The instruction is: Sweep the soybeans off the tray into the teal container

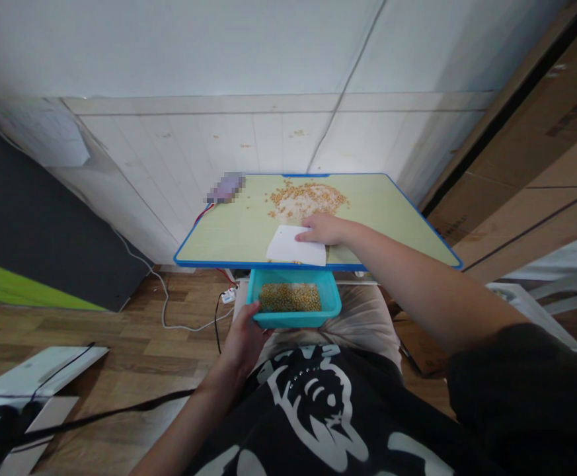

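My left hand (242, 340) grips the near left corner of a teal tray (332, 301) that holds yellow grains (289, 297). The tray hangs just under the front edge of a small blue-rimmed table (203, 263). My right hand (324, 229) rests on the table with its fingers pressed on the top edge of a white card (294, 247). The card stands tilted at the table's front edge, right above the tray. A loose heap of grains (306, 197) lies on the tabletop beyond the card.
A blurred purple object (225, 186) with a red wire sits at the table's back left. White and black cables (169, 311) run over the wooden floor. Cardboard boxes (540, 165) stand to the right, white boards (30, 377) lie lower left.
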The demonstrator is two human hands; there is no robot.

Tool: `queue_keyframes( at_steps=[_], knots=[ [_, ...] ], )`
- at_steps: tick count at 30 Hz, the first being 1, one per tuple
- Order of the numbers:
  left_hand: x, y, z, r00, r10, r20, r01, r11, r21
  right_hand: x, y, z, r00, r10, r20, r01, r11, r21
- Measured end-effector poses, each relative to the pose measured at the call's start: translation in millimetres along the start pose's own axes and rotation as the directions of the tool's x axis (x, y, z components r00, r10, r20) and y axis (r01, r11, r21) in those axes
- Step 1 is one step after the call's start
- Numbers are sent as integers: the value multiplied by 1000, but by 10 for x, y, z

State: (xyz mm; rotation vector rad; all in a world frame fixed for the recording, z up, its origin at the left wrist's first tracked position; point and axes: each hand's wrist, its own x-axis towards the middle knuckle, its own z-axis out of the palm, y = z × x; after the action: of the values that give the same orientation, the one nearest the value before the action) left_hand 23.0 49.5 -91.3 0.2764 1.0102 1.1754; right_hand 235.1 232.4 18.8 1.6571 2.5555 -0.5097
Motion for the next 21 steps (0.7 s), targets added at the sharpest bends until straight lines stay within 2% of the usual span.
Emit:
queue_keyframes(
  at_steps=[10,13,16,21],
  knots=[
    [-16,23,26,1000,-1,11,1,1000,26,-52,57,41,996,-89,2,89,991,100],
    [-23,24,33,1000,-3,-7,3,1000,23,-78,123,56,996,-86,-23,89,968,235],
    [-37,15,39,1000,-13,-2,13,1000,22,-159,191,93,996,-77,-37,86,908,410],
    [-59,-24,76,1000,-29,-7,29,999,33,-394,238,243,989,-67,-128,119,878,464]
  ],
)
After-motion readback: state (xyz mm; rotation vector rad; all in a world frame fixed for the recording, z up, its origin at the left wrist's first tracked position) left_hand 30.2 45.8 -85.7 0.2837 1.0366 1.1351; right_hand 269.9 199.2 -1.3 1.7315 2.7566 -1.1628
